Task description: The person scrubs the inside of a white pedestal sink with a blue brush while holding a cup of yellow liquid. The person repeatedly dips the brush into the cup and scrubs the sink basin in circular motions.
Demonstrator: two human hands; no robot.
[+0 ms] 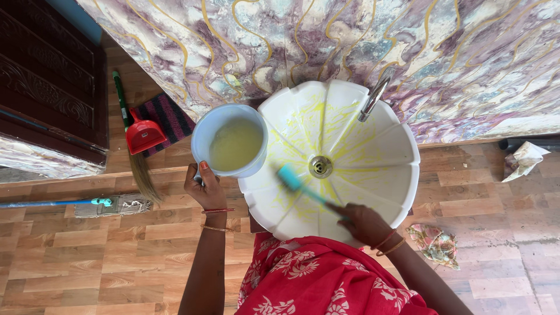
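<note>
Nearest the camera, a red floral dress (315,280) hides the front rim of the white basin (385,169). Right hand (364,224) is closed around a teal brush (291,178); handle end is buried in the fist, head blurred against the yellow-streaked bowl near the drain (320,166). Left hand (205,188) grips a white bucket (204,137) at its near rim, fingers mostly hidden behind it; cloudy yellowish liquid inside. Bucket overlaps the basin's left edge, contact unclear. Tap (373,99) at the far rim, base hard to make out. Mop (114,205) handle and the door (46,70) cut off at left. Red dustpan (143,135) lies beyond.
</note>
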